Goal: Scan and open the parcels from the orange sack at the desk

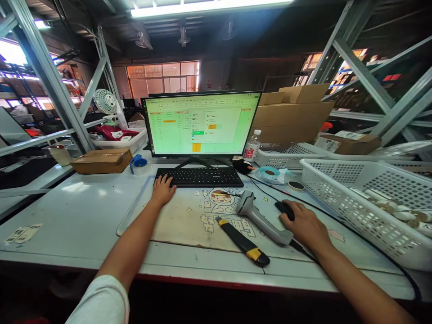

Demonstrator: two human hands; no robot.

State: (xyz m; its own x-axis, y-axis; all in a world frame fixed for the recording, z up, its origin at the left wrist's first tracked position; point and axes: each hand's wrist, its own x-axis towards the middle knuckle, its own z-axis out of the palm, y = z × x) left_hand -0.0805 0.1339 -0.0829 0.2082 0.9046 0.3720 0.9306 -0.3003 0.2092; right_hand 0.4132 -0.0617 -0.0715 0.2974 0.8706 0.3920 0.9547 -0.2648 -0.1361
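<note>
My left hand (pixel 163 190) rests with fingers spread on the left end of the black keyboard (pixel 205 177). Under the palm of my right hand (pixel 302 221) is a black computer mouse (pixel 285 209), with the fingers curled over it. A lit monitor (pixel 202 126) behind the keyboard shows a spreadsheet and a chat window. Between my hands a grey barcode scanner (pixel 263 219) lies on the printed desk mat (pixel 178 225). Left of the scanner lies a black and yellow utility knife (pixel 243 242), partly over the mat's front edge.
A white plastic basket (pixel 337 202) holding wrapped items stands at the right. Tape rolls (pixel 269 173), a plastic bottle (pixel 252 145) and a large cardboard box (pixel 290 119) are near the monitor. A small carton (pixel 101 160) sits at the left. A black cable (pixel 337 216) crosses the right side.
</note>
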